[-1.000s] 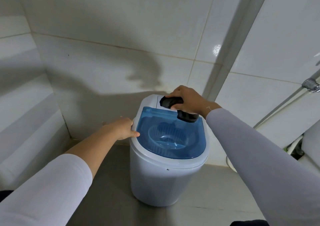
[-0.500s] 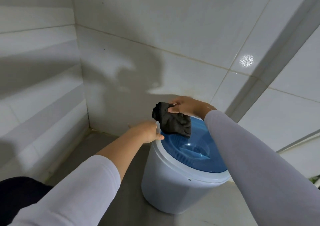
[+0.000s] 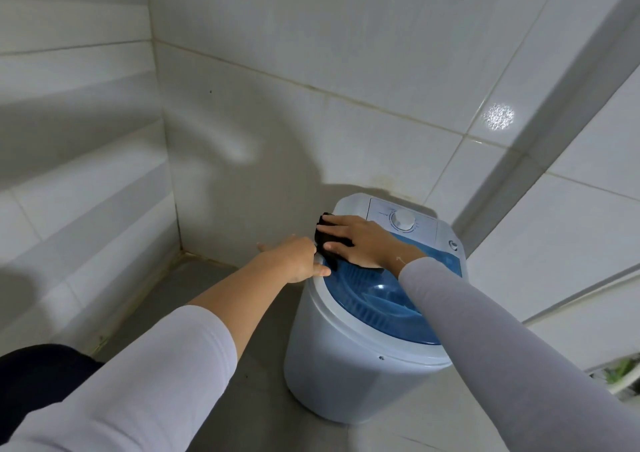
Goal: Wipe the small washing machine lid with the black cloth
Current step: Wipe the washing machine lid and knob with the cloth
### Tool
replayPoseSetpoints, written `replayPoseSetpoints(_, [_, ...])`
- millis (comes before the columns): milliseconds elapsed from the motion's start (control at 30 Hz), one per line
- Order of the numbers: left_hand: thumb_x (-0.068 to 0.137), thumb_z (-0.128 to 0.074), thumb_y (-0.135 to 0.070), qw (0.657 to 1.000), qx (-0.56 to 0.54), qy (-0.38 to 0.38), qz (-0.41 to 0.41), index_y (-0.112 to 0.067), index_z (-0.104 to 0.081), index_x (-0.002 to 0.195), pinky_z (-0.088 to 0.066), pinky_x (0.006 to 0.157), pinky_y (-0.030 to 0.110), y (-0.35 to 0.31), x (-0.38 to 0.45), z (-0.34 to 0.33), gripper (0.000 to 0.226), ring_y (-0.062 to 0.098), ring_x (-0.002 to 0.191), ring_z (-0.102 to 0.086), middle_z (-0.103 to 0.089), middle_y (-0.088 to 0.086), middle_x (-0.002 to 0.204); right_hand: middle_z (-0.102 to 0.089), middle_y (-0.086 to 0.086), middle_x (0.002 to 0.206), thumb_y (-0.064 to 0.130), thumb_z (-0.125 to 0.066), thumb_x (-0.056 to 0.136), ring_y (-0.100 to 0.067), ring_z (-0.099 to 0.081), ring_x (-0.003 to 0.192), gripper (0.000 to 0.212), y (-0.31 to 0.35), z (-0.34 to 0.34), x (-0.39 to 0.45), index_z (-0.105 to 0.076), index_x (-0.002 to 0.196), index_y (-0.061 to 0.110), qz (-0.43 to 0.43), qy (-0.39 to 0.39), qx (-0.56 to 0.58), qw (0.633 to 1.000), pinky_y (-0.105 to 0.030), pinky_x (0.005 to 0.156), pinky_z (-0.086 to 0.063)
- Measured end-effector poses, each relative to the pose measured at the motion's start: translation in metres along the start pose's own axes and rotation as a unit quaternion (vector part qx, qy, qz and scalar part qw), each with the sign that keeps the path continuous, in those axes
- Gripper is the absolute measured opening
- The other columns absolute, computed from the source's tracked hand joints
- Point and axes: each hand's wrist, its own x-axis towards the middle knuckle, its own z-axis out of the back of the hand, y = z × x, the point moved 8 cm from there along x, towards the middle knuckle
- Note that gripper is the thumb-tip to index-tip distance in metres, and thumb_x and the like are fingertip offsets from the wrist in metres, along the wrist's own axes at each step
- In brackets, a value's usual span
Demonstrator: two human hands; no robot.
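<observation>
Black cloth [image 3: 325, 235]: pressed flat by the right hand [image 3: 363, 244], its grip spread, fingers straight.
Place: far-left edge of the blue lid [image 3: 374, 299], near the white dial [image 3: 403, 219].
Left hand [image 3: 294, 259]: touching the washing machine [image 3: 346, 375] at its left rim, fingers loosely extended.
Setting: machine upright on a grey floor [image 3: 207, 296], in a white-tiled corner.

White wall tiles [image 3: 277, 53] all round, grey floor [image 3: 242, 399] below, a bright light spot [image 3: 499, 116] on one tile, and something green [image 3: 620, 370] at the far right edge.

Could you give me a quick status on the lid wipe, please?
Right hand flat, pressing black cloth on lid. Left hand on rim. Nothing in the way.
</observation>
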Motion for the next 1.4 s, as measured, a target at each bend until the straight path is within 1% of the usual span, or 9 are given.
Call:
replayPoseSetpoints(67, [0.084,-0.056,-0.055,1.000,0.000,0.003,0.003,-0.012,-0.055,0.127,-0.036,0.105,0.056,0.001,0.001,0.000,0.061,0.031,0.122,-0.050,-0.054,0.011,0.132,-0.028,0.011,0.153,0.035,-0.041,0.095,-0.015,-0.024,0.142,0.043,0.001,-0.002,-0.002,-0.038,0.138,0.033,0.018,-0.010,-0.015,1.000,-0.044,0.114,-0.026])
replayPoseSetpoints(200, [0.080,-0.055,-0.057,1.000,-0.007,-0.003,0.004,-0.014,-0.052,0.133,-0.035,0.106,0.054,0.004,0.002,0.000,0.068,0.030,0.125,-0.049,-0.052,0.007,0.137,-0.032,0.011,0.151,0.020,-0.039,0.096,-0.014,-0.026,0.141,0.041,0.000,-0.001,-0.002,-0.043,0.136,0.030,0.027,-0.007,0.002,1.000,-0.037,0.117,-0.024])
replayPoseSetpoints(367, [0.081,-0.055,-0.057,1.000,-0.013,-0.005,0.006,-0.016,-0.050,0.135,-0.034,0.107,0.055,0.005,0.001,0.000,0.068,0.029,0.127,-0.047,-0.050,0.006,0.140,-0.036,0.010,0.150,0.011,-0.040,0.095,-0.017,-0.035,0.137,0.043,-0.002,0.000,-0.005,-0.047,0.133,0.029,0.029,-0.009,0.006,1.000,-0.032,0.114,-0.025])
replayPoseSetpoints(600, [0.087,-0.053,-0.053,1.000,0.010,-0.007,0.012,-0.011,-0.047,0.137,-0.032,0.110,0.054,0.002,-0.003,0.002,0.065,0.030,0.132,-0.043,-0.046,0.012,0.144,-0.039,0.011,0.148,0.007,-0.044,0.094,-0.017,-0.045,0.130,0.044,-0.009,0.004,-0.016,-0.050,0.131,0.028,0.021,-0.020,0.012,1.000,-0.026,0.110,-0.029])
replayPoseSetpoints(700, [0.088,-0.053,-0.053,1.000,0.016,-0.005,0.008,-0.011,-0.048,0.137,-0.032,0.109,0.053,0.000,-0.004,0.003,0.065,0.030,0.131,-0.043,-0.046,0.011,0.144,-0.040,0.010,0.147,0.004,-0.046,0.092,-0.015,-0.047,0.129,0.044,-0.016,0.005,-0.025,-0.052,0.130,0.027,0.013,-0.028,0.020,0.999,-0.017,0.104,-0.028])
replayPoseSetpoints(833, [0.085,-0.055,-0.055,1.000,0.003,-0.005,0.008,-0.013,-0.054,0.131,-0.037,0.105,0.052,0.001,-0.004,0.003,0.062,0.030,0.120,-0.052,-0.055,0.010,0.134,-0.043,0.008,0.146,0.001,-0.049,0.090,-0.014,-0.049,0.128,0.044,-0.029,0.006,-0.041,-0.055,0.128,0.023,0.000,-0.044,0.037,0.998,-0.007,0.097,-0.023])
replayPoseSetpoints(1033, [0.088,-0.053,-0.053,1.000,0.011,-0.011,0.017,-0.010,-0.045,0.139,-0.026,0.113,0.054,0.000,-0.009,0.004,0.068,0.033,0.136,-0.038,-0.040,0.013,0.149,-0.047,0.004,0.143,-0.002,-0.052,0.088,-0.016,-0.048,0.129,0.043,-0.044,0.008,-0.064,-0.058,0.126,0.019,-0.019,-0.061,0.046,0.997,-0.007,0.100,-0.024])
replayPoseSetpoints(1267, [0.089,-0.051,-0.053,1.000,0.019,-0.009,0.018,-0.009,-0.045,0.139,-0.026,0.113,0.055,-0.002,-0.014,0.006,0.067,0.033,0.137,-0.038,-0.039,0.013,0.150,-0.050,0.002,0.140,-0.004,-0.054,0.087,-0.018,-0.049,0.127,0.043,-0.065,0.009,-0.093,-0.060,0.123,0.019,-0.046,-0.089,0.044,0.994,0.001,0.092,-0.019])
replayPoseSetpoints(1400, [0.093,-0.050,-0.044,1.000,0.017,-0.009,0.009,-0.007,-0.042,0.141,-0.031,0.111,0.041,-0.014,-0.020,0.008,0.061,0.029,0.135,-0.042,-0.041,0.011,0.149,-0.051,0.001,0.140,-0.003,-0.057,0.086,-0.018,-0.048,0.128,0.042,-0.079,0.005,-0.112,-0.060,0.122,0.017,-0.065,-0.092,0.046,0.993,-0.001,0.094,-0.023])
